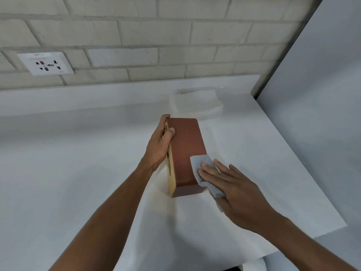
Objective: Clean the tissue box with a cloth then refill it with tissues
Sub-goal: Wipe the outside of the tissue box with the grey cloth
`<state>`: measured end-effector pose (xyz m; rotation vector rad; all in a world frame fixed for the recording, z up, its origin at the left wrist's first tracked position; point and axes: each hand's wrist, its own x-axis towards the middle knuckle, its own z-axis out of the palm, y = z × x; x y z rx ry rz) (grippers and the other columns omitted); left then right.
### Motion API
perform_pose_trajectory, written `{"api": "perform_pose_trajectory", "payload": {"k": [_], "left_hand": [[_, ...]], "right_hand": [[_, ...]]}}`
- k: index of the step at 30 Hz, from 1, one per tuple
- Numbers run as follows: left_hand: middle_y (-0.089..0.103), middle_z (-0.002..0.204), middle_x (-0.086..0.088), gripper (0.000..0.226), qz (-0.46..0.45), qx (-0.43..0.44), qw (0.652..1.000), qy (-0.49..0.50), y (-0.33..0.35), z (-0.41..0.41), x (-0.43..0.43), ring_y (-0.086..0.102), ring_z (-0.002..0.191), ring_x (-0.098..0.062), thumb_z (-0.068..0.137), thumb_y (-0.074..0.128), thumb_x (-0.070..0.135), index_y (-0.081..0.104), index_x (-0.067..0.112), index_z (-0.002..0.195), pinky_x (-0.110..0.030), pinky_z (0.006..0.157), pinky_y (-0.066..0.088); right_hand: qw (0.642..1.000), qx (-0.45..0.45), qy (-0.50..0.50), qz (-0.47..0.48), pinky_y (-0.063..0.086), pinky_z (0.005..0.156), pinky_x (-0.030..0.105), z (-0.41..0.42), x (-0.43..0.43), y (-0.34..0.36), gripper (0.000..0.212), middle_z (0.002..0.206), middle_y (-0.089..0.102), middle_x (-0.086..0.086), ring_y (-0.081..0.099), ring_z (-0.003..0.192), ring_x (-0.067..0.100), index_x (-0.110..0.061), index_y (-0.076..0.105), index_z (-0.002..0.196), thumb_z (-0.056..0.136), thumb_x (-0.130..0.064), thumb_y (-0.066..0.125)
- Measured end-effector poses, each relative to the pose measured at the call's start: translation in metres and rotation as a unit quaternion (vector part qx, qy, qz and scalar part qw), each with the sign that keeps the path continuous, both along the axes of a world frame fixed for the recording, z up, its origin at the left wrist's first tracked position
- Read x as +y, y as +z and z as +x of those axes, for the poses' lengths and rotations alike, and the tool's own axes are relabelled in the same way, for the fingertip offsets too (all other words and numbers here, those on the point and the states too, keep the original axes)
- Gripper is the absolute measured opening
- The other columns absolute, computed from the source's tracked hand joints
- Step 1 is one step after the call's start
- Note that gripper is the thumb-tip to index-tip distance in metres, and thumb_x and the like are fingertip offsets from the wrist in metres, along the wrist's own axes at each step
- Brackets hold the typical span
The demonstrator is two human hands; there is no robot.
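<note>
Left hand (159, 142): I see it gripping the tissue box (185, 153) at its far end, thumb on top.
Right hand (234, 190): fingers straight, pressing the cloth (201, 167) onto the box's near end.
Box: on its side, mid-surface (78, 153).

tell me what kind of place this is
Probably an indoor counter in a home or office: a white countertop against a pale brick wall with a wall socket.
</note>
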<state>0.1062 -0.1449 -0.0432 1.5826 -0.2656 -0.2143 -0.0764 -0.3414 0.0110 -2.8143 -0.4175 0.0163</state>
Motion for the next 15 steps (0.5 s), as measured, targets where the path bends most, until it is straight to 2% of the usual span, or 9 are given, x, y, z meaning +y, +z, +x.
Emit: {"api": "perform_pose_trajectory", "payload": {"k": [5,8,11,15], "left_hand": [[0.065,0.103,0.000,0.037,-0.011,-0.004,1.000,0.000,0.001,-0.001,-0.001,0.064,0.090,-0.009,0.111,0.042,0.019,0.043,0.028,0.147,-0.022,0.083,0.053],[0.069,0.112,-0.008,0.037,0.011,-0.023,1.000,-0.001,0.002,0.001,0.000,0.068,0.098,-0.015,0.111,0.040,0.020,0.043,0.025,0.148,-0.026,0.090,0.056],[0.069,0.111,-0.004,0.038,0.011,-0.014,1.000,-0.001,0.003,0.001,0.002,0.068,0.097,-0.010,0.112,0.041,0.019,0.043,0.026,0.149,-0.023,0.087,0.055],[0.068,0.106,0.002,0.037,0.016,-0.017,1.000,-0.005,0.003,0.000,0.002,0.068,0.094,-0.007,0.112,0.040,0.020,0.042,0.027,0.148,-0.021,0.084,0.054]], "right_hand": [[0.996,-0.045,0.000,-0.080,0.043,0.106,0.048,0.035,0.024,0.007,0.051,0.147,0.051,-0.011,0.044,0.139,0.026,-0.029,0.052,0.141,0.095,-0.040,0.032],[0.995,-0.044,-0.008,-0.094,0.046,0.103,0.046,0.064,0.041,0.014,0.051,0.140,0.058,-0.007,0.052,0.130,0.029,-0.026,0.058,0.135,0.093,-0.042,0.034],[0.992,-0.052,0.000,-0.114,0.048,0.100,0.043,0.048,0.035,0.013,0.051,0.137,0.060,-0.006,0.054,0.127,0.028,-0.025,0.059,0.134,0.093,-0.041,0.033],[0.990,-0.041,-0.012,-0.135,0.048,0.099,0.048,0.055,0.035,0.014,0.053,0.139,0.059,-0.006,0.051,0.130,0.029,-0.024,0.058,0.135,0.092,-0.041,0.032]]}}
